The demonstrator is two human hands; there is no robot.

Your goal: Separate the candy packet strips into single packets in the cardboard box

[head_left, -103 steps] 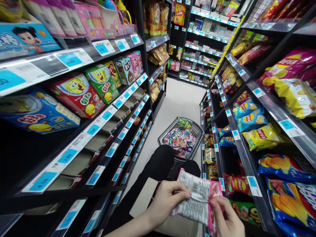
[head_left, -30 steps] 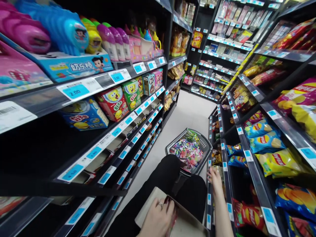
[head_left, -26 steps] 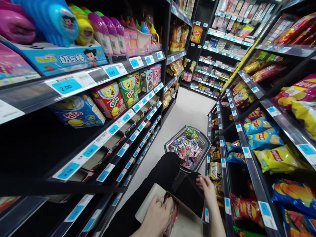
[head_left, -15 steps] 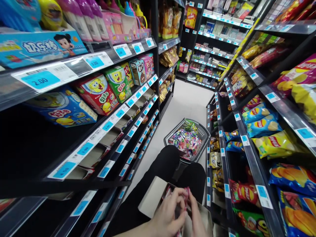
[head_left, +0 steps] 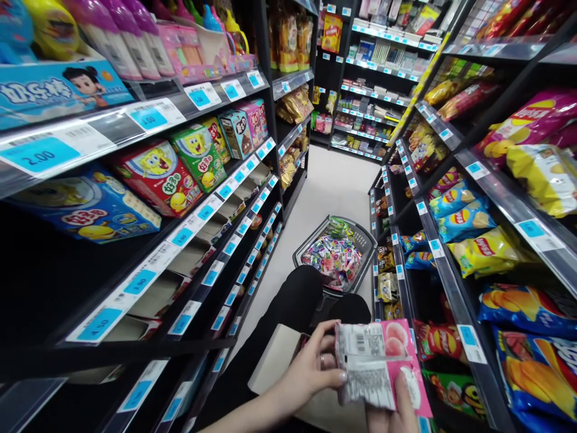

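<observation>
A pink and silver candy packet [head_left: 372, 361] with a peach picture and a barcode is held up over my lap, its printed back facing me. My left hand [head_left: 315, 364] pinches its left edge between thumb and fingers. At the lower right corner, my right hand [head_left: 399, 406] grips it with the thumb on top; its other fingers are hidden behind the packet. Beneath my hands an opened cardboard box [head_left: 273, 361] rests on my lap, its pale flap raised to the left. Its inside is mostly covered by my arms.
A grey shopping basket [head_left: 367, 240] full of colourful packets [head_left: 331, 258] stands on the aisle floor past my knees. Shelves with snack boxes [head_left: 157, 177] line the left, chip bags [head_left: 487, 249] the right. Another shelf unit [head_left: 378, 90] closes the far end.
Both hands have come up out of the box and moved right, bringing the pink packet into full sight. The view has shifted slightly.
</observation>
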